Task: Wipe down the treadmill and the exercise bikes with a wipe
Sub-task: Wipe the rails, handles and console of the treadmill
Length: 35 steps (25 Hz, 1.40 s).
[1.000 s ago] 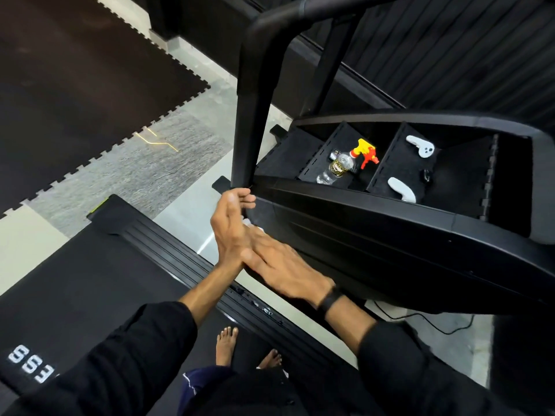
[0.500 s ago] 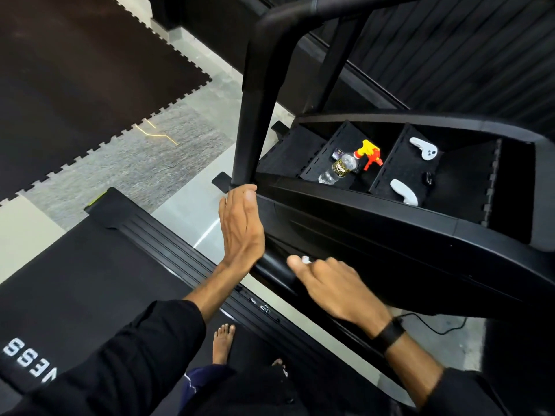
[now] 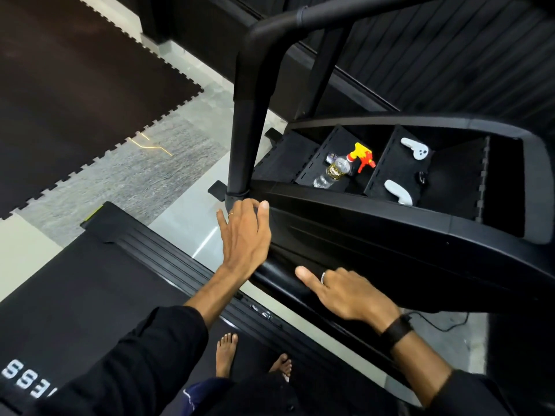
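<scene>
Two hands were out, two bare feet (image 3: 225, 352) stood on the treadmill belt (image 3: 75, 283), matte black, ribbed along its edge. One spray bottle (image 3: 339, 169), clear plastic with a yellow and red trigger, lay in the middle compartment of the black machine's tray (image 3: 375, 211). Two white curved controllers (image 3: 414, 148) lay in the next compartment to the right, well apart from each other. Left hand (image 3: 244, 235) was flat, fingers straight and close together, resting against the smooth black side panel just below the base of the round upright post (image 3: 244, 139); one ring on a finger. Right hand (image 3: 350, 292) lay on the glossy rounded rail (image 3: 276, 273), index finger straight, other fingers curled under; a small white bit showed by the knuckle, cannot tell if it was a wipe or a ring. One black wristband (image 3: 396, 328) on that wrist. Foam puzzle mat (image 3: 75, 94) on the floor.
</scene>
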Available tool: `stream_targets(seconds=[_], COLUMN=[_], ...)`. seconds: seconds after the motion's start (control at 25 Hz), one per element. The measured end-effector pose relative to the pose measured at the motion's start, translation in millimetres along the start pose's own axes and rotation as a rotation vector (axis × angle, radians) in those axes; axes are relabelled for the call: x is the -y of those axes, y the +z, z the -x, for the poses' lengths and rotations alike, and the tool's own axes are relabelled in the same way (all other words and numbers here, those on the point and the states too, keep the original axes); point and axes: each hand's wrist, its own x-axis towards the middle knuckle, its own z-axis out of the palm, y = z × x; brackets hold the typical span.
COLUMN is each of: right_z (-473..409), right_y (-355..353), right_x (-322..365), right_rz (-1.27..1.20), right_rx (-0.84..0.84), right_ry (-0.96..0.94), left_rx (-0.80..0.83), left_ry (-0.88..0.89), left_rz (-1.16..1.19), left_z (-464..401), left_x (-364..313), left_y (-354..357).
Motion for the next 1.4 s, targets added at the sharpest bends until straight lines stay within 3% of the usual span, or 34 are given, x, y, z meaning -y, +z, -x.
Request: stream_targets(seconds=[0.12, 0.2, 0.32, 0.44, 0.52, 0.64, 0.72, 0.8, 0.92, 1.04, 1.28, 1.4], right_z=[-8, -34, -52, -11, 20, 24, 3, -17, 14, 70, 46, 74], right_y=[8, 19, 25, 20, 16, 28, 42, 46, 51, 61, 106, 132], right_x=[34, 45, 9, -31, -29, 3, 10, -11, -67, -75, -35, -80], right_rz=[-0.056, -0.216, -0.292, -0.102, 0.007, -0.062, -0.181, -0.266, -0.087, 0.036, -0.210, -0.198], right_rx=[-0.151, -0.128, -0.051, 0.009, -0.001, -0.129, -0.124, -0.135, -0.121, -0.160, -0.380, -0.394], right_ry=[-0.171, -0.250, -0.118, 0.068, 0.070, -0.097, -0.218, -0.125, 0.212, 0.310, -0.177, -0.090], left_rx=[0.030, 0.027, 0.016, 0.005, -0.002, -0.023, -0.015, -0.016, -0.008, -0.010, 0.253, 0.354], left_ry=[-0.016, -0.025, 0.003, 0.022, 0.058, 0.135, 0.180, 0.262, 0.361, 0.368, 0.536, 0.617], left_rz=[-0.033, -0.040, -0.060, -0.058, -0.102, -0.161, -0.187, -0.228, -0.288, -0.283, -0.128, -0.098], left_z=[-2, -1, 2, 0, 0, 3, 5, 8, 12, 16, 61, 81], left_x=[-3, -6, -2, -4, -4, -5, -6, -6, -4, -17, -88, -102], left_y=[0, 0, 0, 2, 4, 7, 6, 6, 6, 12, 80, 106])
